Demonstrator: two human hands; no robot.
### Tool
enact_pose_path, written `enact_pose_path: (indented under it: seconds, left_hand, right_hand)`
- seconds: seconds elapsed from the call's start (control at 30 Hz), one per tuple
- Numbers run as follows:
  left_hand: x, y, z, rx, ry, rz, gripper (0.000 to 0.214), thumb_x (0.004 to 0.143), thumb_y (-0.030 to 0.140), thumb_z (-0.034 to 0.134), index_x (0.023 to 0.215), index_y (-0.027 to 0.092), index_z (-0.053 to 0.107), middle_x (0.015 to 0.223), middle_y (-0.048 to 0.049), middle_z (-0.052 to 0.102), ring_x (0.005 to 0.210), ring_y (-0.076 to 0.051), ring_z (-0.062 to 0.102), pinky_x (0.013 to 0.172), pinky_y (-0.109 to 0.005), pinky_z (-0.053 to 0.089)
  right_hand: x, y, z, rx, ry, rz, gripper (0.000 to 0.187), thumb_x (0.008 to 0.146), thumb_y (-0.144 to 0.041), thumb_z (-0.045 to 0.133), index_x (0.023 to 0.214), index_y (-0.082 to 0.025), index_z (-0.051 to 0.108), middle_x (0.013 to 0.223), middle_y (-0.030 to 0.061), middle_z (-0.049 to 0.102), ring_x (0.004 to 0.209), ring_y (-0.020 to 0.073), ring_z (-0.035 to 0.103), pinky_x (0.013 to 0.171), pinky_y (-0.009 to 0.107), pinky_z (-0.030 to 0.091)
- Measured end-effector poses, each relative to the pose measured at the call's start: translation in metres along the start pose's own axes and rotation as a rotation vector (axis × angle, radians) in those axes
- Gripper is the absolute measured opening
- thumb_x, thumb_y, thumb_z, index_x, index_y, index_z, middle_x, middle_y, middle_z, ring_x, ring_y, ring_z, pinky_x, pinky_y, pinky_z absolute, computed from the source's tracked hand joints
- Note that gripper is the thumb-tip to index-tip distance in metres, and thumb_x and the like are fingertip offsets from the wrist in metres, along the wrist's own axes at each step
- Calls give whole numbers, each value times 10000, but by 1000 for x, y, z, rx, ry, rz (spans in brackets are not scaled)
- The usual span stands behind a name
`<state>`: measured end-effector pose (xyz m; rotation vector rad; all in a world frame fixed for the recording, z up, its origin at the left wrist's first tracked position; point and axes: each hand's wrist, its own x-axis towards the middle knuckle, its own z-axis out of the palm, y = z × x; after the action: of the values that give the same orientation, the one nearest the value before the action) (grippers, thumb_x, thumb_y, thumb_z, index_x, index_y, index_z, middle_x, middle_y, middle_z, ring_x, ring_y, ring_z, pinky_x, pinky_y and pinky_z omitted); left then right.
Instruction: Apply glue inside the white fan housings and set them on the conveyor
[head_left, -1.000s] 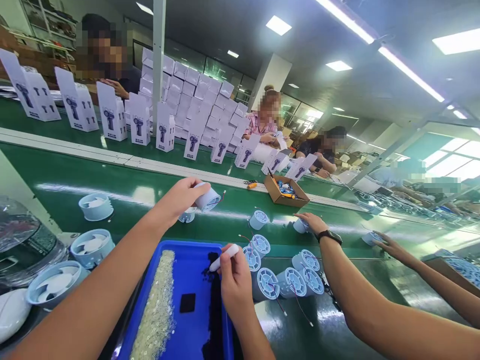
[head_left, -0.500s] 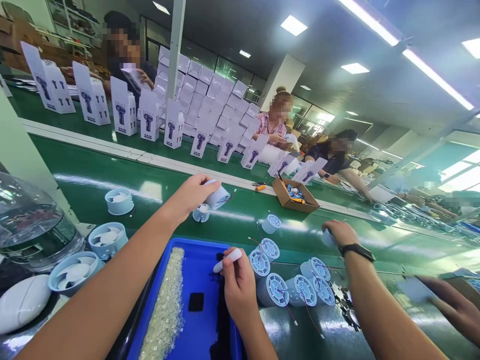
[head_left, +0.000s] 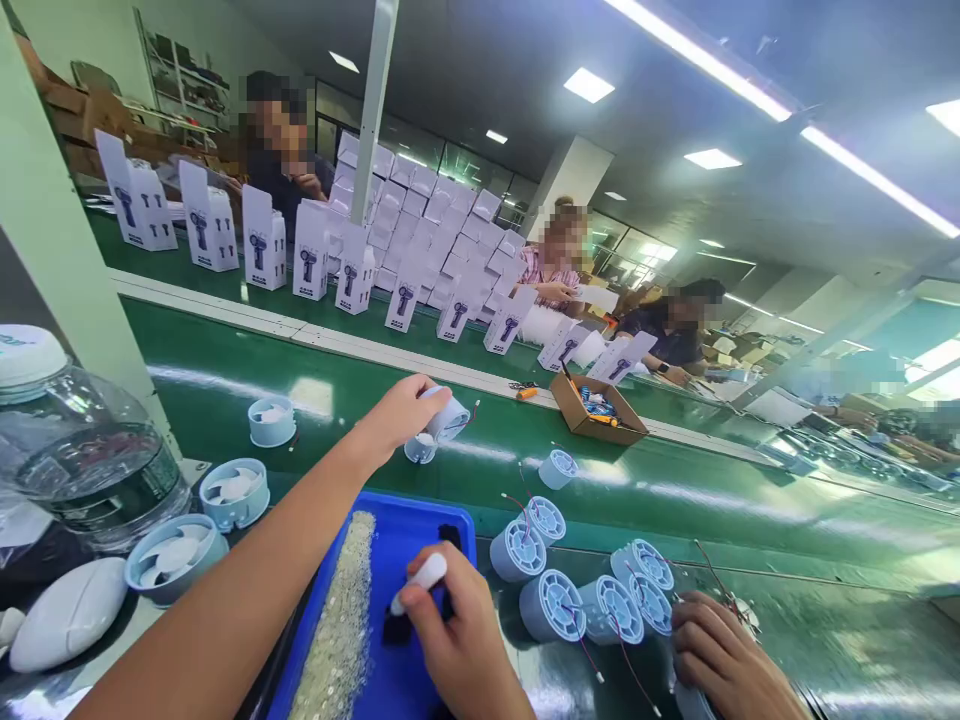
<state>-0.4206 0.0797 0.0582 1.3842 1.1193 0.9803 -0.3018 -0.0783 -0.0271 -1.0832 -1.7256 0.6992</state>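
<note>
My left hand (head_left: 409,415), reaching out over the green belt, is closed around a light-blue fan housing (head_left: 452,418) with a thin wire and small plug. Just beneath it, another small fan housing (head_left: 420,449) stands on the belt. In my right hand (head_left: 465,630) is a white pen-like tool (head_left: 420,582), held in a pinch. Its tip is at a black square (head_left: 396,628) in the blue tray (head_left: 405,505). Many small pale rings (head_left: 337,620) lie along the tray's left side; black pieces, partly hidden by my hand, lie on its right.
Several wired blue housings (head_left: 551,606) stand right of the tray. A co-worker's hand (head_left: 724,650) is beside them at lower right. Fan housings (head_left: 234,492), a white mouse-shaped object (head_left: 71,615) and a large bottle (head_left: 82,450) are left. A cardboard box (head_left: 600,408) and printed cartons (head_left: 307,250) stand beyond.
My right hand has moved the white tool left and down to the black square. My left hand keeps the housing. The co-worker's hand has come down nearer at right. The view has shifted slightly.
</note>
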Motion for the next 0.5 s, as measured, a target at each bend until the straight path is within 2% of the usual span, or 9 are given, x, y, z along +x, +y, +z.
enact_pose_path:
  seconds: [0.13, 0.2, 0.3, 0.5]
  left_hand:
    - [-2, 2, 6, 50, -10, 9, 300, 748, 485, 549, 775, 188, 511, 772, -11, 564, 682, -141, 506, 604, -274, 411]
    - [-4, 3, 11, 44, -40, 2, 313, 737, 495, 563, 766, 188, 511, 754, -4, 557, 663, -134, 496, 596, -269, 406]
    - [-7, 5, 17, 9, -112, 3, 342, 713, 512, 599, 733, 188, 492, 715, 14, 534, 631, -120, 476, 591, -261, 400]
    - [-14, 11, 26, -19, -208, -4, 358, 692, 512, 638, 731, 183, 500, 705, 27, 516, 624, -106, 464, 601, -252, 397]
  right_hand:
    - [5, 0, -9, 241, 422, -70, 113, 923, -228, 488, 1017, -257, 543, 956, 8, 573, 779, 123, 636, 700, 259, 533]
    - [8, -1, -16, 302, 564, -69, 111, 926, -227, 492, 1024, -252, 536, 1020, 22, 567, 821, 139, 671, 746, 296, 556]
    - [12, -4, -24, 318, 649, -25, 81, 914, -241, 521, 992, -228, 538, 1038, 45, 584, 876, 174, 684, 792, 347, 558]
    - [14, -3, -28, 329, 717, 49, 118, 901, -301, 534, 978, -212, 542, 1035, 78, 609, 932, 209, 667, 839, 423, 535]
